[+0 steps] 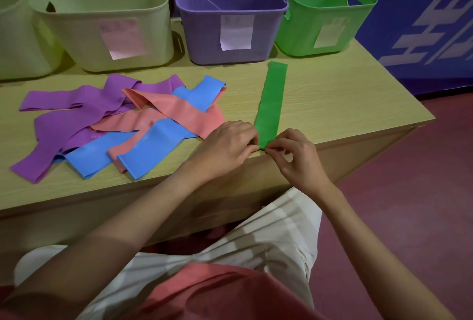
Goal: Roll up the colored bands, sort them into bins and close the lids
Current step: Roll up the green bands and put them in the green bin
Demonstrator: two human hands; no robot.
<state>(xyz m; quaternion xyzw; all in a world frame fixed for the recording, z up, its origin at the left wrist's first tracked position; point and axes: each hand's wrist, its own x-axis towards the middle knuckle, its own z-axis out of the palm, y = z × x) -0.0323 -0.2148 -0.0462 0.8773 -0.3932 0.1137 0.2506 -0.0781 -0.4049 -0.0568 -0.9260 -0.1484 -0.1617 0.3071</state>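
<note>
- The left hand [230,144] and the right hand [294,152] meet at the near edge of the table [345,104], both pinching the near end of the green band [270,104], where a first small fold or curl seems to have been started (too small to tell how tight).
- From the fingers the green band runs straight away from the person, lying flat; its long axis points toward the bins, so the roll would have to travel forward, away from the body. The two hands sit at about equal reach, one on each side of the strip.
- Just left of the left hand lies the loose heap: blue bands [153,148], pink bands [179,112] and purple bands [84,104], overlapped and none of them rolled.
- At the back stand the bins, all open: the green bin [320,35] nearly in line with the band's far end, the purple bin [204,38] to its left, then a pale green bin [76,38].
- Judged from this, sorting has barely begun.
</note>
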